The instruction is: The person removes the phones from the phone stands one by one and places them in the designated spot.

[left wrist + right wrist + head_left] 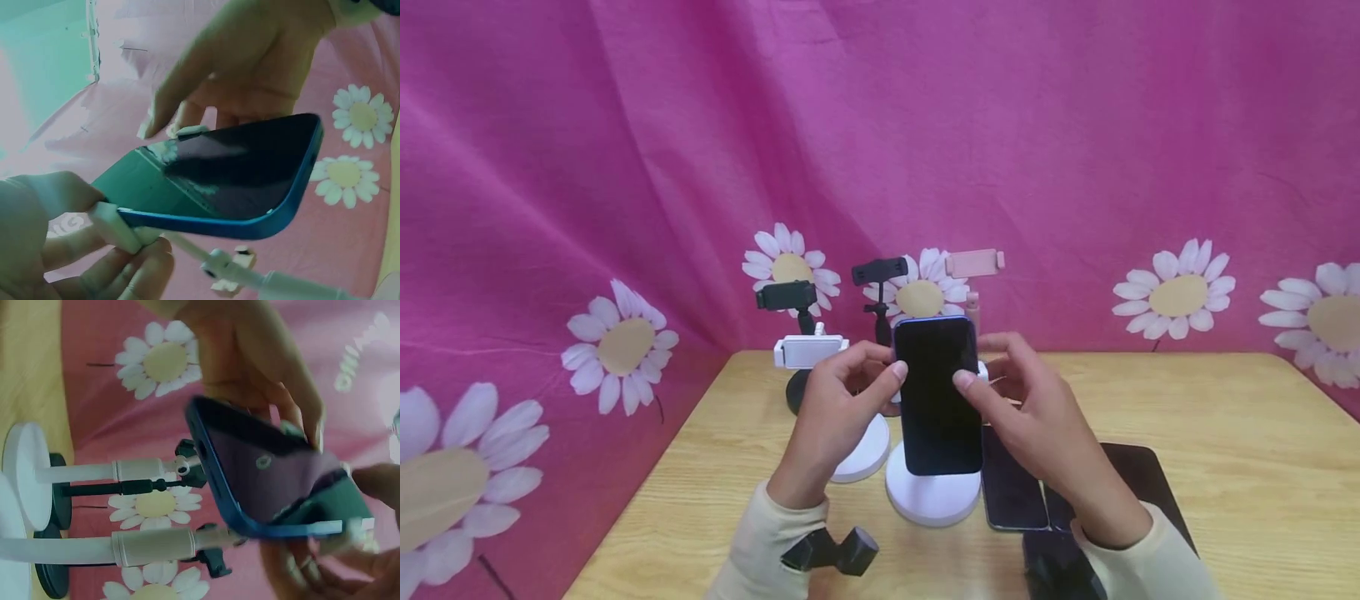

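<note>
A dark phone [938, 400] with a blue edge stands upright, slightly tilted, between both hands, over the round white base [934, 500] of a phone holder. White clamp ends [115, 226] of the holder sit at the phone's two long sides. My left hand [842, 408] grips the clamp end at the left edge, thumb in front and fingers curled behind. On the right edge, my right hand [1033, 408] holds the other clamp end [347, 539], its thumb bent over the front; this contact is blurred. The phone hides most of the holder's stem.
Left of the phone stands another white holder [811, 352]. Behind are two black holders [786, 295] [880, 271] and a pink one [975, 263]. Several dark flat devices lie on the wooden table [722, 467] near the right forearm, including a phone [1013, 492]. A pink flowered cloth [1037, 125] hangs behind.
</note>
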{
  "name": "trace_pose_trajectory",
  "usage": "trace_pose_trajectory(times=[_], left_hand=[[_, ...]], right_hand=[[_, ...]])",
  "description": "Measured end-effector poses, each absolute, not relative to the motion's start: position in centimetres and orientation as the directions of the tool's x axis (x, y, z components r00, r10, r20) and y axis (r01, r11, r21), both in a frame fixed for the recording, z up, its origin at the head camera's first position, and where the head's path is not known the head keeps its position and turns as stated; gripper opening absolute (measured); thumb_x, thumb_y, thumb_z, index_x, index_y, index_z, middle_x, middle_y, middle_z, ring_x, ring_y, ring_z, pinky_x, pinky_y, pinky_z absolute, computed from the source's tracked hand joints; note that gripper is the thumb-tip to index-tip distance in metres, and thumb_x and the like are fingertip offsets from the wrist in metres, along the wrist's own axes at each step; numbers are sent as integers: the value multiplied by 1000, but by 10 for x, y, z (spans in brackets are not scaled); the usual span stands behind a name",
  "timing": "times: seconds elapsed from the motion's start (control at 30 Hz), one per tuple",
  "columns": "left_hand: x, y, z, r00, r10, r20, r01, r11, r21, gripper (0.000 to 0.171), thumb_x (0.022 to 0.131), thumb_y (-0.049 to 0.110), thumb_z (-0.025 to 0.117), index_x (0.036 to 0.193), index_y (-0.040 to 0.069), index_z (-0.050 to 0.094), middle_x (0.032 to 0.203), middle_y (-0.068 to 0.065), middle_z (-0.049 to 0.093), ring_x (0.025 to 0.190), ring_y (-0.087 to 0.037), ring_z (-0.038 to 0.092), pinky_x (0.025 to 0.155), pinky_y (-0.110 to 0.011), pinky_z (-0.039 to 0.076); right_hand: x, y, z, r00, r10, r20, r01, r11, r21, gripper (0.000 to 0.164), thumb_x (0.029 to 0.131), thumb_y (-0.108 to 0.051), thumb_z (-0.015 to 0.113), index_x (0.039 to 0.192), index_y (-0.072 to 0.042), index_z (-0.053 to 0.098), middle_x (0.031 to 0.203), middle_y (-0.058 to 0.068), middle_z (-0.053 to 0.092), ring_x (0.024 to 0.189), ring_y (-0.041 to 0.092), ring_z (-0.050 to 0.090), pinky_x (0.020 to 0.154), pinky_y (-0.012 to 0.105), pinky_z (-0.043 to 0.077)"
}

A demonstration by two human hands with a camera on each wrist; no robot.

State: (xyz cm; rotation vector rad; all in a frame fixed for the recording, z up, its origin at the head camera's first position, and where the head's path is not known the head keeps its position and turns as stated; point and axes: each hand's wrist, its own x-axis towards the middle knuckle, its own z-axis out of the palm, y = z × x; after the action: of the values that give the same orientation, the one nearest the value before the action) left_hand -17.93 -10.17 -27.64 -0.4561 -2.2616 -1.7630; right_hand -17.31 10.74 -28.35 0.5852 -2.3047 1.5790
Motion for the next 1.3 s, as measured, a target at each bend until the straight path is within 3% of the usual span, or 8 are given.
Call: trace_pose_trajectory(times=[0.1, 0.2, 0.33, 0.5, 0.63, 0.9, 1.07, 1.3], left_hand=[[-179, -105, -275, -920, 117, 375, 392, 313, 865, 23, 88, 25, 70, 109, 15, 69, 88, -2, 66, 77, -24, 65, 69, -37, 57], [-179, -110, -273, -912, 143, 385, 409, 407, 817, 23, 86, 29, 72, 106, 18, 70, 86, 3, 66, 76, -19, 64, 70, -36, 54], [-180, -114, -271, -902, 203, 381, 431, 471, 770, 24, 81, 29, 77, 102, 18, 71, 83, 5, 66, 77, -15, 63, 70, -36, 52], [-182, -116, -272, -884, 259, 389, 467, 492, 735, 19, 81, 27, 78, 95, 17, 70, 79, 4, 65, 73, -14, 62, 68, -34, 52], [-186, -117, -275, -857, 291, 426, 515, 494, 700, 14, 83, 27, 77, 89, 17, 69, 73, 5, 63, 67, -14, 60, 62, -33, 52], [-190, -120, -279, -802, 335, 494, 596, 482, 642, 12, 84, 26, 76, 84, 17, 68, 69, 7, 60, 63, -12, 56, 59, -31, 50], [-191, -121, -280, -810, 329, 485, 586, 452, 673, 13, 84, 27, 76, 83, 17, 68, 68, 6, 60, 62, -13, 56, 59, -33, 50], [-188, -129, -274, -848, 321, 422, 530, 493, 690, 14, 83, 26, 75, 81, 17, 65, 70, 4, 61, 65, -18, 57, 60, -33, 50]], right_hand=[[-164, 97, -288, -842, -171, 512, -532, 425, -733, 76, 80, -33, 80, 141, -26, 35, 98, 4, 66, 74, 13, 65, 63, 31, 56], [-155, 83, -295, -812, -142, 566, -543, 538, -645, 114, 68, -39, 88, 152, -31, 12, 117, 6, 58, 85, 18, 63, 66, 35, 56], [-151, 69, -305, -791, -66, 609, -503, 637, -584, 135, 58, -43, 92, 155, -28, -2, 122, 14, 47, 84, 27, 59, 66, 41, 56], [-156, 62, -314, -755, -13, 656, -530, 601, -598, 133, 58, -36, 93, 155, -25, 3, 123, 16, 48, 85, 29, 60, 68, 43, 56], [-161, 60, -319, -731, -9, 682, -573, 551, -607, 122, 62, -32, 90, 153, -26, 9, 121, 10, 52, 84, 23, 64, 67, 38, 55], [-166, 58, -323, -716, 2, 698, -587, 540, -604, 118, 63, -36, 89, 152, -24, 12, 109, 8, 59, 76, 18, 66, 63, 32, 55], [-169, 57, -326, -700, 16, 714, -610, 507, -609, 107, 65, -28, 87, 149, -21, 20, 97, 6, 65, 75, 15, 64, 60, 29, 55], [-173, 58, -327, -667, 14, 744, -637, 506, -581, 103, 63, -26, 85, 146, -18, 25, 99, 5, 65, 77, 13, 64, 61, 29, 55]])
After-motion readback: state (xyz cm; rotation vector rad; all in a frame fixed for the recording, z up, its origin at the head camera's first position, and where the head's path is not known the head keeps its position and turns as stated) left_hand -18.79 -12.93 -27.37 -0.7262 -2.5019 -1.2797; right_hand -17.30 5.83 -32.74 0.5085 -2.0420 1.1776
